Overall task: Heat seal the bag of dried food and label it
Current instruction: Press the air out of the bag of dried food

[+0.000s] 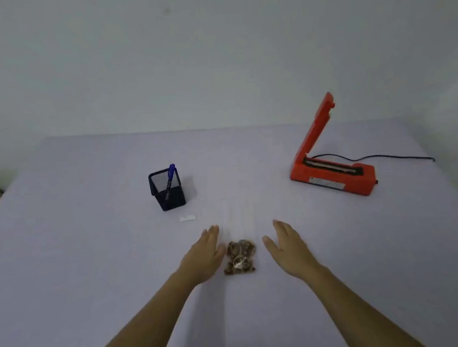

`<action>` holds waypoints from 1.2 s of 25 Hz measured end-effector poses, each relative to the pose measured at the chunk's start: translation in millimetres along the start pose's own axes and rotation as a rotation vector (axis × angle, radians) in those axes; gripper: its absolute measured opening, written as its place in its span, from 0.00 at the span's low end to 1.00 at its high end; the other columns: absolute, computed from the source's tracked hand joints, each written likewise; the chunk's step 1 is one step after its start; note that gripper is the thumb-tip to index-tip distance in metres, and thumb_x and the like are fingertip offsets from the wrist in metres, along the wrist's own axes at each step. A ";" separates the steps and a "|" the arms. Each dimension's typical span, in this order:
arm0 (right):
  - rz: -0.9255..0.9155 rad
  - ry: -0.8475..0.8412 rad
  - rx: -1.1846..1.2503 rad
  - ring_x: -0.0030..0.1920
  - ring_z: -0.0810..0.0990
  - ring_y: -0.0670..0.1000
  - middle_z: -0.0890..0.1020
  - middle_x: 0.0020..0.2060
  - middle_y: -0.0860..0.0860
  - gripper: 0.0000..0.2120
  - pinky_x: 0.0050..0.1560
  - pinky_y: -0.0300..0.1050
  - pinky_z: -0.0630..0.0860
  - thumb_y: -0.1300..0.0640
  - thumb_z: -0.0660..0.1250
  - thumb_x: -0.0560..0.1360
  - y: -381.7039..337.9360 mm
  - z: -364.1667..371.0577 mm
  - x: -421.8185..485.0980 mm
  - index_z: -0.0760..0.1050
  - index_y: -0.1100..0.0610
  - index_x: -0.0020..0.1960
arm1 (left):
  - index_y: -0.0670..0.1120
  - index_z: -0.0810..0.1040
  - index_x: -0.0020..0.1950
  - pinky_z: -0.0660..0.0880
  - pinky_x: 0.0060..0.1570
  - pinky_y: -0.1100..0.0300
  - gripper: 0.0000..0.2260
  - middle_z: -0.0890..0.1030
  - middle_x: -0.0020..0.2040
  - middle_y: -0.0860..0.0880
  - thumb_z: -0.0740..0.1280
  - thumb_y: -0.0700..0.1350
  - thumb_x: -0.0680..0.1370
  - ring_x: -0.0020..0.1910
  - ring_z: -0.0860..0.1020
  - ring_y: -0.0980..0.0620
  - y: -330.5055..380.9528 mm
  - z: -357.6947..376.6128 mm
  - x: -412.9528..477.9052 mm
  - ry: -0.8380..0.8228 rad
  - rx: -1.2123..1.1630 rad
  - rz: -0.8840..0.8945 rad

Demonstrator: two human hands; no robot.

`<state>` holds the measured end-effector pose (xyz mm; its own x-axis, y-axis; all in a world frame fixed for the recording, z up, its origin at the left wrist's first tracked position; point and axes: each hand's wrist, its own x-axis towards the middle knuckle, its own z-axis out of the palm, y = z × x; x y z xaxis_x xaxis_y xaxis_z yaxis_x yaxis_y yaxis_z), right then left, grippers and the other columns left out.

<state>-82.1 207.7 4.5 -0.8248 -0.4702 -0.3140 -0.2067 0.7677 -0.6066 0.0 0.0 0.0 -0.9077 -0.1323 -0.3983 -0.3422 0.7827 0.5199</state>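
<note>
Bag of dried food lies flat mid-desk, toward the near edge, btwn both hands. Left hand is open, fingers straight, thumb just beside the contents; can't tell if it touches. Right hand is open too, near the bag, apart from it. Red heat sealer, arm raised, sits toward the right edge; its plate is unreadable. White label, no legible text, lies by the mesh pen cup w/ blue pen. Bag's clear top is hard to make out.
</note>
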 end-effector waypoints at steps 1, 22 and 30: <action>0.040 -0.007 0.034 0.74 0.54 0.52 0.55 0.75 0.53 0.30 0.73 0.47 0.53 0.45 0.54 0.79 4.1 7.3 4.4 0.50 0.58 0.75 | 0.43 0.48 0.77 0.51 0.73 0.54 0.26 0.52 0.78 0.45 0.51 0.50 0.82 0.76 0.51 0.48 0.1 6.0 6.3 0.022 -0.052 -0.025; 0.204 0.051 0.820 0.43 0.82 0.46 0.84 0.40 0.49 0.02 0.46 0.36 0.77 0.57 0.68 0.74 6.0 51.2 50.3 0.80 0.52 0.44 | 0.43 0.81 0.51 0.76 0.47 0.63 0.07 0.82 0.44 0.45 0.67 0.43 0.76 0.43 0.79 0.53 -24.7 7.7 51.6 -0.004 -0.997 -0.186; 0.204 -0.111 0.883 0.49 0.82 0.46 0.84 0.48 0.49 0.13 0.49 0.40 0.79 0.56 0.73 0.70 5.3 49.2 53.2 0.77 0.50 0.54 | 0.47 0.78 0.58 0.77 0.54 0.59 0.15 0.83 0.48 0.46 0.72 0.44 0.72 0.51 0.81 0.50 -23.5 12.0 52.7 -0.119 -0.952 -0.091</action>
<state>-101.2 165.3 -51.4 -0.7360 -0.4363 -0.5176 0.4536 0.2497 -0.8555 -36.9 -18.1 -42.2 -0.8554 -0.0641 -0.5140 -0.5112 -0.0555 0.8577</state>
